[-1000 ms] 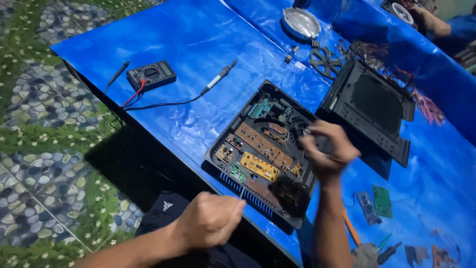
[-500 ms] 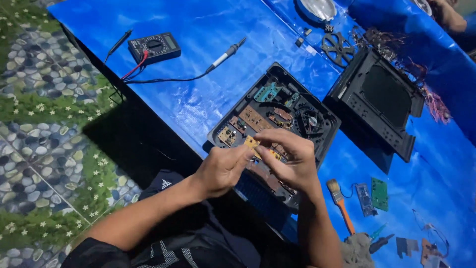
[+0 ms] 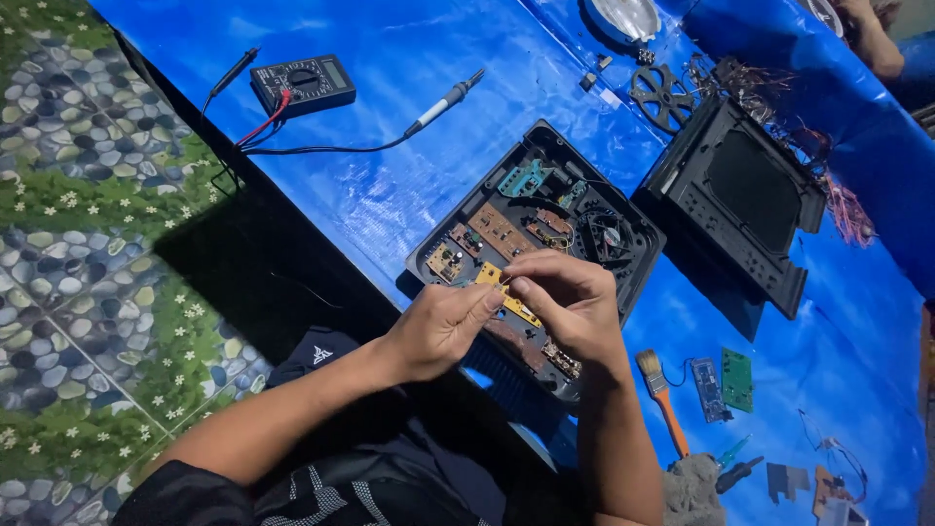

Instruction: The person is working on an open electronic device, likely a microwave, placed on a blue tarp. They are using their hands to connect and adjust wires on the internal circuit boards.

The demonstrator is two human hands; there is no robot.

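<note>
Head view of a repair bench. The left hand (image 3: 443,326) and right hand (image 3: 568,304) meet over an opened black appliance housing (image 3: 538,244) lying on the blue-covered desk (image 3: 409,58). The fingers of both hands are pinched together at one spot just above a yellow circuit board (image 3: 506,292) inside the housing; they seem to grip something small there, but what it is cannot be told.

Inside the housing lie several circuit boards and a round cooling fan (image 3: 609,237), all exposed. The housing's lid, a black top cover (image 3: 745,200), lies apart to the right, and a loose fan wheel (image 3: 662,95) rests beyond it, so disassembly appears largely done. Work on the boards appears to be in hand, and reassembly is judged not yet begun.

A digital multimeter (image 3: 304,81) with its probe (image 3: 443,102) lies well apart at upper left, untouched. A brush with an orange handle (image 3: 664,401), two small loose boards (image 3: 726,382) and side cutters (image 3: 730,466) lie at lower right. Another person's arm (image 3: 867,39) shows at the top right corner.
</note>
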